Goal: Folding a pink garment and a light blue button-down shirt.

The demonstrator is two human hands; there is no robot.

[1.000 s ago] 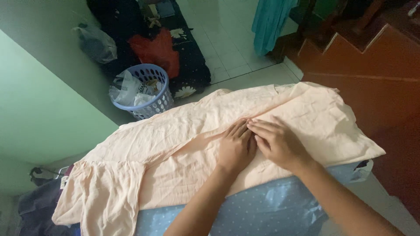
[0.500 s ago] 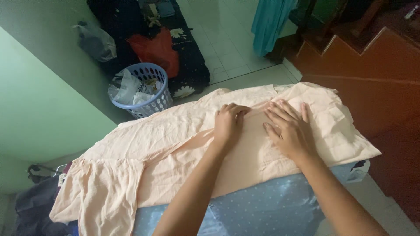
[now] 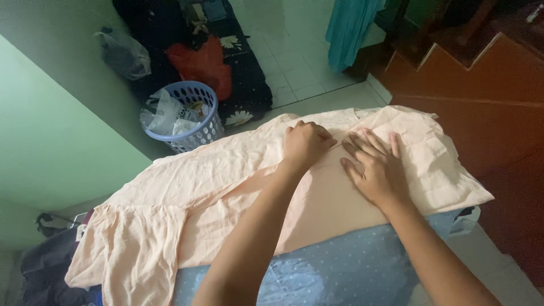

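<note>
A wrinkled peach cotton garment (image 3: 226, 187) lay spread on the blue dotted padded counter (image 3: 340, 272), both hands upon it, a lilac plastic laundry basket (image 3: 190, 116) on the floor behind.

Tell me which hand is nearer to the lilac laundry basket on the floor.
Left. The left hand rests curled on the peach garment, on the side toward the basket; the right hand lies flat farther to the right.
</note>
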